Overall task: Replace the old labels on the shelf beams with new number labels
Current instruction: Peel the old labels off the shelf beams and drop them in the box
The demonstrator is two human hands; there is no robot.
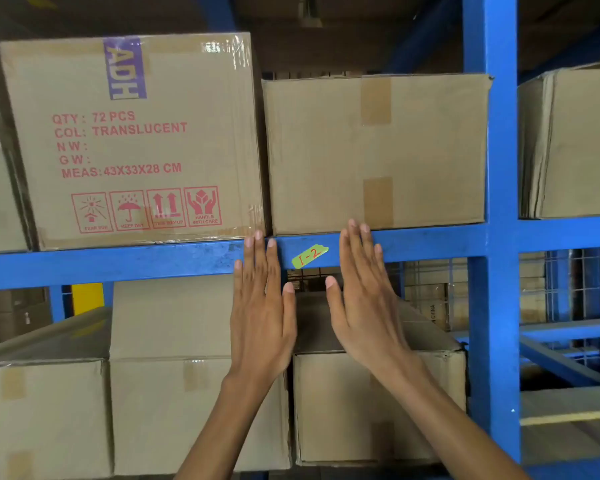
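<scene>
A small green label (309,256) with "I-2" written in red sits tilted on the front of the blue shelf beam (118,265). My left hand (262,306) is raised flat just left of the label, fingers straight, fingertips over the beam's top edge. My right hand (364,292) is raised flat just right of the label, its fingertips reaching the bottom of the plain carton (374,154) above. Neither hand holds anything, and the label lies bare between them.
A printed carton (136,140) marked "72 PCS TRANSLUCENT" stands on the beam at the left. A blue upright post (492,202) rises at the right. More cartons (194,393) fill the shelf below, and another carton (575,143) sits in the right-hand bay.
</scene>
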